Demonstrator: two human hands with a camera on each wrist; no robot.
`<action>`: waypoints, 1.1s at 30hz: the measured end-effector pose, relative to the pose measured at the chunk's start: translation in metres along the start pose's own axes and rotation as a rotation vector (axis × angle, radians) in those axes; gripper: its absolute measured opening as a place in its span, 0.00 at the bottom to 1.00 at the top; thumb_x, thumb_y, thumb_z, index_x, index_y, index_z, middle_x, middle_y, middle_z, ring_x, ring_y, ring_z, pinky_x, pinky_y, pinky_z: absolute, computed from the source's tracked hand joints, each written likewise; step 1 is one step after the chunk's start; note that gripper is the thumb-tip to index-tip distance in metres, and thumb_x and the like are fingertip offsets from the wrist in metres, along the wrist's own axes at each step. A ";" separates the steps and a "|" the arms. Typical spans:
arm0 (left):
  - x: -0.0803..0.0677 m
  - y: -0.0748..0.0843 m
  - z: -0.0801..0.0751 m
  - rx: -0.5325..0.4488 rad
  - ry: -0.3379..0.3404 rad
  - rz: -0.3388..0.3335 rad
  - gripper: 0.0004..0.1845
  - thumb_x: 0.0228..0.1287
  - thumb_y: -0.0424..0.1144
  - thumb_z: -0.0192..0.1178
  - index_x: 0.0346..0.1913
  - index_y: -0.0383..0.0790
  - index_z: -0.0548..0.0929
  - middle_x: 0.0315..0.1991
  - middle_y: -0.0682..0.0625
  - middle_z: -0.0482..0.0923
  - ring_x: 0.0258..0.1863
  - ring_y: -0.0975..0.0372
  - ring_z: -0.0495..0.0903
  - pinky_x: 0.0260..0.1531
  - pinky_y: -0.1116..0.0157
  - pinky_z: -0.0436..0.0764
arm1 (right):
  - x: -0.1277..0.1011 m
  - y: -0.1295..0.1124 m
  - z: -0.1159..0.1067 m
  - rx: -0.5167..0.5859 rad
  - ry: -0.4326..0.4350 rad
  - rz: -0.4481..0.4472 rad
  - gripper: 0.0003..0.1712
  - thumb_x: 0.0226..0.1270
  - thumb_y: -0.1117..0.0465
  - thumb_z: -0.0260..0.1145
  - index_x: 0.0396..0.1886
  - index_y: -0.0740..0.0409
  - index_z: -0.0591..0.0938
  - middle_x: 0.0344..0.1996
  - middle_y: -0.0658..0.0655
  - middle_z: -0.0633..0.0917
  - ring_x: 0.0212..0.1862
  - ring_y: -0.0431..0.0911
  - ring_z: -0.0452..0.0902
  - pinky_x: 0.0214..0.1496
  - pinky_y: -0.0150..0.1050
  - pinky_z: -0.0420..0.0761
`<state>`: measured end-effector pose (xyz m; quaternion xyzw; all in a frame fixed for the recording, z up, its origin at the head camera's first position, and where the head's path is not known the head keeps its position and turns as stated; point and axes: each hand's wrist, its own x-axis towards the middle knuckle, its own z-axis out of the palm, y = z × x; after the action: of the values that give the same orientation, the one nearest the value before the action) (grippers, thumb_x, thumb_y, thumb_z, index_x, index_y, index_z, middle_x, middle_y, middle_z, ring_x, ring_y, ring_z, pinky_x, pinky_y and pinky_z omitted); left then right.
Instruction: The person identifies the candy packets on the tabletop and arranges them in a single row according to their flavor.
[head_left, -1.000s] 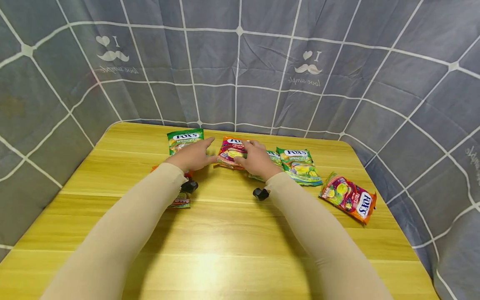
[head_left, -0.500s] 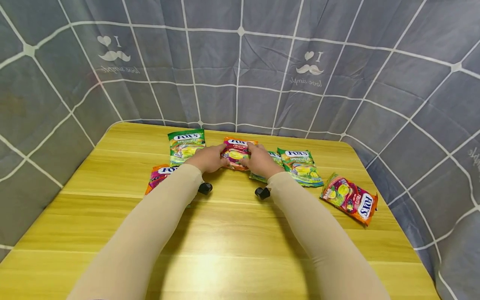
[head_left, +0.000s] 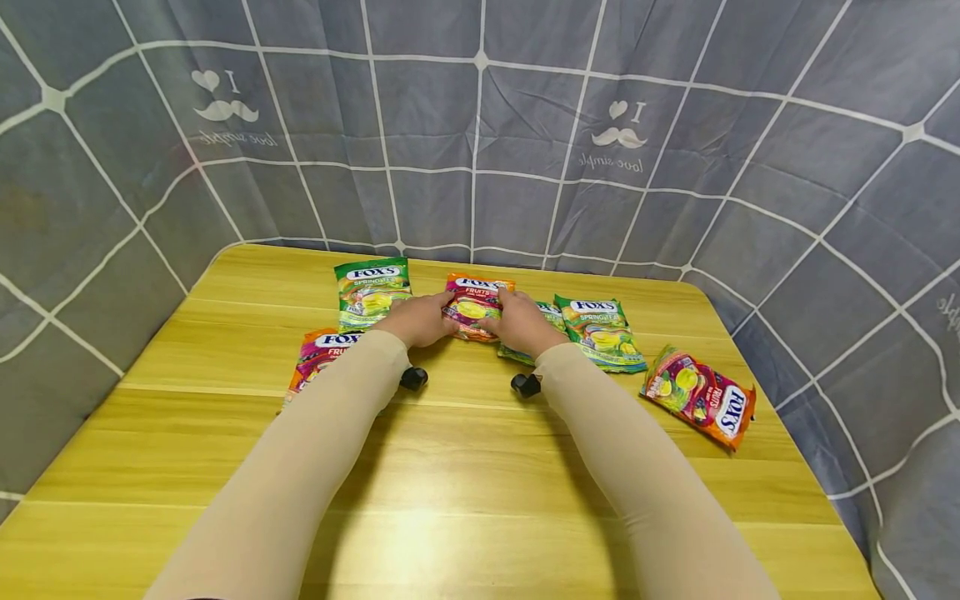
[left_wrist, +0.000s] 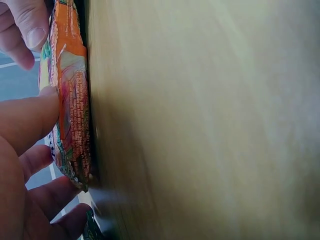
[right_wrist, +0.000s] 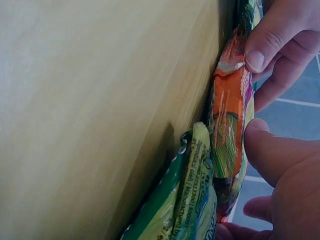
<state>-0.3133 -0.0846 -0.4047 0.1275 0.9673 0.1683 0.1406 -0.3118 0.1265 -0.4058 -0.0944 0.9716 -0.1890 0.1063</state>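
1. The orange candy bag [head_left: 475,305] lies at the far middle of the wooden table [head_left: 465,483], at about 12 o'clock from the person, held between both hands.
2. The left hand [head_left: 420,318] grasps the bag's left edge from 9 o'clock; in the left wrist view its thumb [left_wrist: 27,122] presses on the bag [left_wrist: 70,100] while its fingers curl under the lower end.
3. The right hand [head_left: 519,322] grasps the bag's right edge from 3 o'clock; in the right wrist view its thumb [right_wrist: 272,150] sits against the bag's face [right_wrist: 231,125].
4. A green bag [right_wrist: 192,200] lies partly under the orange one on the right-hand side, touching it.
5. Another green candy bag [head_left: 371,290] lies at 10 o'clock of the held bag, just beside the left hand.
6. A third green bag [head_left: 602,331] lies at 3 o'clock, near the right hand.
7. A red-and-orange bag [head_left: 701,396] lies at 4 o'clock, well apart.
8. One more orange bag [head_left: 324,354] lies at 8 o'clock, partly hidden by the left sleeve [head_left: 300,475].
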 end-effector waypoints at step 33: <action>0.010 0.001 0.006 -0.108 0.048 0.029 0.48 0.67 0.49 0.73 0.84 0.44 0.60 0.80 0.45 0.66 0.78 0.48 0.68 0.72 0.40 0.60 | 0.009 0.002 0.004 0.031 -0.006 0.028 0.49 0.77 0.45 0.68 0.85 0.59 0.57 0.82 0.62 0.64 0.83 0.61 0.56 0.85 0.54 0.58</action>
<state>-0.3202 -0.0793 -0.4119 0.1297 0.9579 0.2255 0.1215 -0.3202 0.1249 -0.4113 -0.0799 0.9695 -0.2024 0.1131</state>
